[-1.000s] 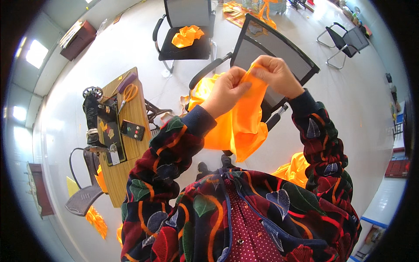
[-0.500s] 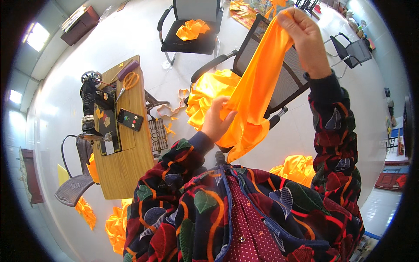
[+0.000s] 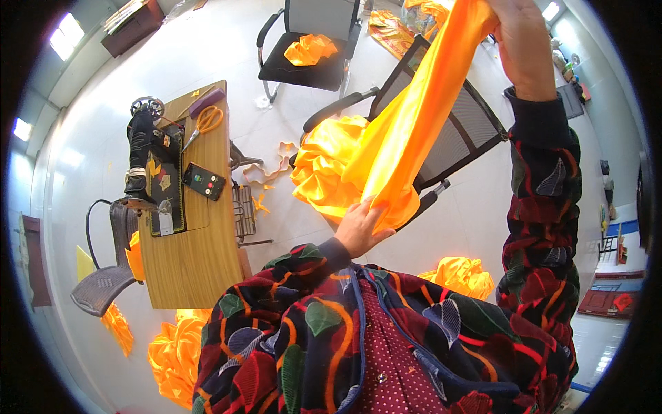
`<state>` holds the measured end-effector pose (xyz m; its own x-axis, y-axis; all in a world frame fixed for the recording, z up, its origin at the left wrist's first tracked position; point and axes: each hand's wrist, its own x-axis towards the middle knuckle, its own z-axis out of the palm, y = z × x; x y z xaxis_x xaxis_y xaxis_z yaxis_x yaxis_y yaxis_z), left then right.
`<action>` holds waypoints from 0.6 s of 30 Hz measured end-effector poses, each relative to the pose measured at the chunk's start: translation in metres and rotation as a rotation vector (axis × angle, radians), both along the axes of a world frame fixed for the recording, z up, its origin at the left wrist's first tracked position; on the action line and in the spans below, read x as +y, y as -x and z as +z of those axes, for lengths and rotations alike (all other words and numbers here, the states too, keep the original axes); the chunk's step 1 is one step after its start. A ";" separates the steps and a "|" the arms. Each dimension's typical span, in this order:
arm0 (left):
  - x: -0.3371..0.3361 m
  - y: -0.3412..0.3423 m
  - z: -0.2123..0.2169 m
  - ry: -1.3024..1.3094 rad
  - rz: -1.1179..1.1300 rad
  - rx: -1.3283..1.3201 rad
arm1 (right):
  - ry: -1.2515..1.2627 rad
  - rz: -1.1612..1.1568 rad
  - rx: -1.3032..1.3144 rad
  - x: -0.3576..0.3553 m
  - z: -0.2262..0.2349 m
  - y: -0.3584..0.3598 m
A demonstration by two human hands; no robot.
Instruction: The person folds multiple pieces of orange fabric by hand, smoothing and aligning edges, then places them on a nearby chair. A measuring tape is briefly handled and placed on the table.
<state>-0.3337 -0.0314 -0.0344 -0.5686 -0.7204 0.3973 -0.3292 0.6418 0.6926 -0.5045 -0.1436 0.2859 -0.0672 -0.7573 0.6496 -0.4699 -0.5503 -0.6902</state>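
Note:
A long strip of shiny orange cloth [image 3: 427, 114] stretches slantwise between my two hands. My right hand [image 3: 522, 48], raised high at the upper right, is closed on its far end. Low in front of my body, my left hand [image 3: 360, 229] pinches the lower part, its fingertips partly hidden by the folds. Behind the strip, a bunched heap of the same orange cloth [image 3: 321, 162] lies on the seat of a black mesh chair [image 3: 458, 131].
To the left stands a wooden sewing table [image 3: 189, 272] with a black sewing machine [image 3: 140, 148], orange-handled scissors [image 3: 207, 122] and a phone [image 3: 203, 182]. Another chair [image 3: 303, 72] holds orange cloth. More orange heaps [image 3: 172, 355] lie on the floor, along with a pale ribbon [image 3: 265, 169].
My right hand has moved up and right, drawing the cloth longer and tauter. My left hand has come down toward my body and now grips the strip lower.

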 end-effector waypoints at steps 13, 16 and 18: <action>-0.018 -0.029 -0.100 -0.352 0.369 -0.071 | 0.355 0.163 0.028 0.009 0.020 0.041; -0.029 -0.054 -0.114 -0.337 0.421 -0.032 | 0.320 -0.015 0.031 0.002 0.030 0.073; -0.037 -0.073 -0.120 -0.320 0.430 -0.044 | 0.179 -0.167 0.068 -0.003 0.048 0.099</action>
